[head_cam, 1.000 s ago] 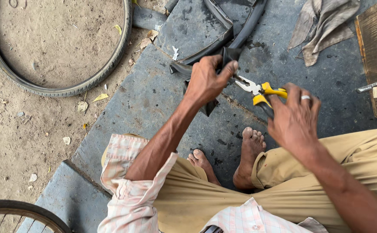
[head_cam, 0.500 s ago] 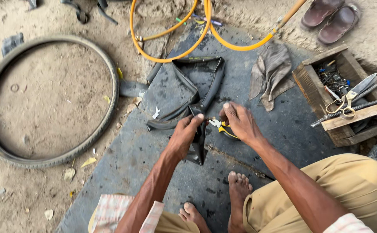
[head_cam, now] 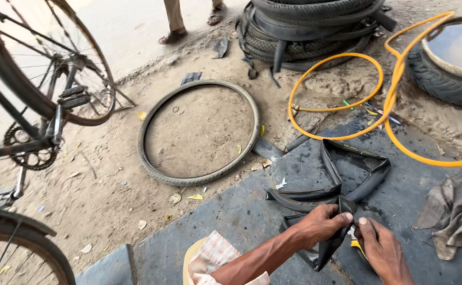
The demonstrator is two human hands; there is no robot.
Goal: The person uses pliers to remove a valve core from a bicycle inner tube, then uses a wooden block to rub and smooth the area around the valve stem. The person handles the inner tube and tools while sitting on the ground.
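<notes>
Pinching the black inner tube (head_cam: 342,211) in my left hand (head_cam: 320,224); right hand (head_cam: 381,248) now grips yellow-handled pliers (head_cam: 356,244) closer against the rubber.

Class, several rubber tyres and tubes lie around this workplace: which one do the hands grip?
The folded black inner tube on the dark mat; left hand and right hand pinch it. The bare tyre on sand and the stacked tyres lie untouched.

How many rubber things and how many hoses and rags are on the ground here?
Loose bicycle tyre lying flat: 1
Black inner tube at the hands: 1
Orange hose: 1
Grey rag: 1
Pile of tyres, too stacked to count: 1
Total: 5
</notes>
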